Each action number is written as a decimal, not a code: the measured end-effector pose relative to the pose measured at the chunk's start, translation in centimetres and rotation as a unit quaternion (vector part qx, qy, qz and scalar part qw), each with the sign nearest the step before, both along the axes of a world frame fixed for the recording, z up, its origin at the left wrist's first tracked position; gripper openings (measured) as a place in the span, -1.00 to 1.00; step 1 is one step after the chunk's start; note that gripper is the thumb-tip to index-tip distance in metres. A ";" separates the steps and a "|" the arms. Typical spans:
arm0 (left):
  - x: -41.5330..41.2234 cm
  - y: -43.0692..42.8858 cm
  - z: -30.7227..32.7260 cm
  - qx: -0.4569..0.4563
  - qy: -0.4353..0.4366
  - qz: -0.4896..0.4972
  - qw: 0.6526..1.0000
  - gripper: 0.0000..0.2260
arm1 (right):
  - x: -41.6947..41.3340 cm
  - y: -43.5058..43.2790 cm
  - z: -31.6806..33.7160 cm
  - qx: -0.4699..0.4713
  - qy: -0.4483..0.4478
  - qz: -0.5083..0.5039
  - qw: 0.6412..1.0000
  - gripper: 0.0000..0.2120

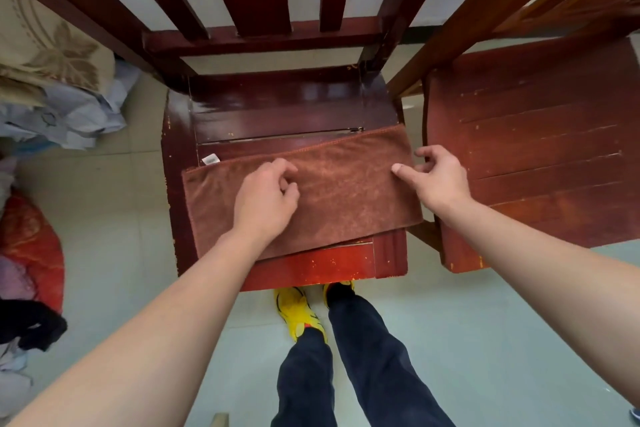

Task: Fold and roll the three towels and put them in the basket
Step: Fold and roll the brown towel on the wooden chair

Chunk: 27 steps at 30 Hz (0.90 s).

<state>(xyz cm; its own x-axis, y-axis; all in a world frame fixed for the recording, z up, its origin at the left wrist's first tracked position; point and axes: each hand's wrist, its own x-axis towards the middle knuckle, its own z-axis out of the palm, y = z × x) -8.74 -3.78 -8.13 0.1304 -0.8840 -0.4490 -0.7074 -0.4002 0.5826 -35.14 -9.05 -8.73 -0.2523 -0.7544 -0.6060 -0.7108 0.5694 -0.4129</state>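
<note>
head view: towel [346, 191] on chair seat [277, 114]; left hand [265, 199] slack mid-towel, right hand [436, 180] at edge, grip unclear.

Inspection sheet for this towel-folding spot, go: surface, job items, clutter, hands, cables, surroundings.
Surface: red wooden chair seat, paint chipped along edges.
Job's things: one brown towel, folded into a long strip, flat across the seat; no basket or other towels seen.
Clutter: heaped fabrics on the floor at left.
Hands: left hand over the towel's middle, fingers curled; right hand at its right end, thumb on cloth; grip unclear.
Cables: nothing seen.
Surroundings: second wooden chair at right; pale tiled floor.
</note>
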 end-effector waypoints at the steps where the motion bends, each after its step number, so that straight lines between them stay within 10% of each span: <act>1: -1.3 0.1 -0.1 0.028 0.040 -0.007 0.999 -0.80 | 0.2 0.7 -0.1 0.033 -0.001 0.012 0.999 -0.45; 8: -2.4 -0.4 -2.3 0.173 0.163 0.115 0.965 -0.83 | -1.2 2.5 -0.6 0.042 -0.124 -0.070 0.989 -0.75; 16: 6.4 2.1 0.8 0.164 -0.002 0.225 0.960 -0.75 | 3.2 2.3 7.4 0.030 -0.293 0.001 0.956 -0.70; 27: 16.2 8.7 2.6 0.152 0.030 0.284 0.946 -0.86 | 21.3 7.9 6.1 -0.036 -0.182 0.227 0.956 -0.70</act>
<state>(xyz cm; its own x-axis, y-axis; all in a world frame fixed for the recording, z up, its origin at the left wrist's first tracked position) 7.47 4.97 -5.52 0.5119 -0.5087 -0.6923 -0.2978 -0.8609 0.4124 -13.83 -1.20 -2.66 0.3289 -0.7796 -0.5330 -0.6802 0.1959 -0.7063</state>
